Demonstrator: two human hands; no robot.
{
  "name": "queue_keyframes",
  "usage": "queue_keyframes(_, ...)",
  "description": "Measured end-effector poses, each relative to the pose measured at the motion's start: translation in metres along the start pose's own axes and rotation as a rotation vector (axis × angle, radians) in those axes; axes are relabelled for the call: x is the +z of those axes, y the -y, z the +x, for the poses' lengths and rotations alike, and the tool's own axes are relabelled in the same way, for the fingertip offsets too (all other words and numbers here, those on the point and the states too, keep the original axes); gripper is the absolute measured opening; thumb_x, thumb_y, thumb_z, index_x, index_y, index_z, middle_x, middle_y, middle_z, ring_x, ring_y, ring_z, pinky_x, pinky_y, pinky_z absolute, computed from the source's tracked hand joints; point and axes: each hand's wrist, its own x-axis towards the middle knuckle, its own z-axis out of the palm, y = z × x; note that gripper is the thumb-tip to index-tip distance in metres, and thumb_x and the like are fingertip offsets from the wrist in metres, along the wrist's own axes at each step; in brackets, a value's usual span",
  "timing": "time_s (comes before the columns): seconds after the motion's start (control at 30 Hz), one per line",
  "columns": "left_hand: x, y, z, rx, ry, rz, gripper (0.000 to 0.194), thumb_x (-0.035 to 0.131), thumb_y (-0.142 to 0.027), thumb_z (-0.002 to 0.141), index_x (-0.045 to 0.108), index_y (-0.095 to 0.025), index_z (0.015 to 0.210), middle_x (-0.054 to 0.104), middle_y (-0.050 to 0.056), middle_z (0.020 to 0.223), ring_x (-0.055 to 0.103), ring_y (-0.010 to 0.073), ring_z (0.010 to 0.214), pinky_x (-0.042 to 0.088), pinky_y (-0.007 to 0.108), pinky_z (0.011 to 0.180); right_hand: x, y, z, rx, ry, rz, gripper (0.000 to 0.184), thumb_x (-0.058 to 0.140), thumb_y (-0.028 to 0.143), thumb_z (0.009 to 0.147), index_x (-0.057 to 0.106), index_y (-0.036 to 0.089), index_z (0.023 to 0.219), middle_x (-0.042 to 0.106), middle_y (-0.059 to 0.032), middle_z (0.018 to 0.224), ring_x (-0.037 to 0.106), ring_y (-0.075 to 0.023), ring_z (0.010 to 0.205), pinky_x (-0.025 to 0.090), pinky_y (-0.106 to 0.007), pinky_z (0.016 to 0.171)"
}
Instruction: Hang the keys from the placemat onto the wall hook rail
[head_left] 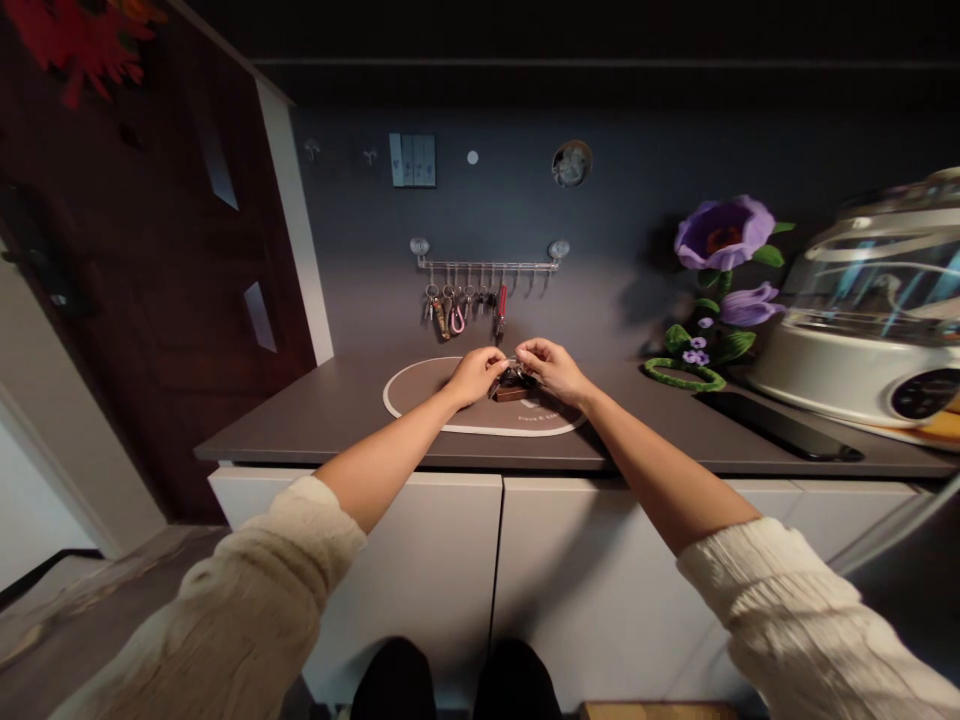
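Observation:
My left hand (478, 376) and my right hand (553, 368) meet over the mat, both with fingers pinched. Between them is a small bunch of keys (514, 378), dark and metallic, gripped from both sides. A brown block-like piece (512, 395) shows just under it; whether it is a fob on the bunch or a separate thing I cannot tell. Beneath lies a brown oval mat (420, 388) with a pale rim and lettering. Behind my hands, a clear hook rail (487, 266) on the wall carries several key sets, one with a red holder (502, 298).
The grey countertop (337, 420) tops white cabinets (420, 560). To the right stand a purple artificial flower (724, 235), a black phone-like slab (780, 425) and a white appliance (847, 365) with a clear upper part. A dark red door (150, 250) is at the left.

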Motion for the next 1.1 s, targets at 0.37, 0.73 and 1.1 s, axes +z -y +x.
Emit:
queue_keyframes(0.37, -0.001, 0.006, 0.004, -0.085, -0.139, -0.214, 0.018, 0.051, -0.032, 0.076, 0.054, -0.014, 0.076, 0.056, -0.001, 0.066, 0.05, 0.0097, 0.062, 0.04, 0.021, 0.061, 0.001, 0.006, -0.003, 0.008, 0.033, -0.091, 0.032, 0.06, 0.045, 0.067, 0.057, 0.015, 0.077, 0.056, -0.0008, 0.072, 0.047, -0.0101, 0.064, 0.038, -0.025, 0.065)
queue_keyframes(0.73, 0.003, 0.011, 0.006, -0.097, -0.127, -0.312, 0.024, 0.052, -0.037, 0.075, 0.054, -0.013, 0.079, 0.056, 0.0, 0.069, 0.05, 0.0089, 0.064, 0.041, 0.021, 0.063, 0.005, 0.009, -0.004, -0.009, 0.003, -0.072, 0.03, 0.059, 0.045, 0.068, 0.054, 0.017, 0.076, 0.053, 0.0017, 0.068, 0.044, -0.0096, 0.061, 0.035, -0.023, 0.06)
queue_keyframes(1.1, 0.002, 0.011, 0.004, -0.099, -0.159, -0.108, 0.019, 0.049, -0.03, 0.078, 0.057, -0.013, 0.082, 0.059, 0.001, 0.072, 0.051, 0.0102, 0.067, 0.042, 0.023, 0.066, 0.002, 0.0, 0.0, -0.043, -0.069, -0.067, 0.026, 0.053, 0.044, 0.073, 0.048, 0.019, 0.078, 0.047, 0.0032, 0.068, 0.043, -0.0095, 0.061, 0.036, -0.023, 0.06)
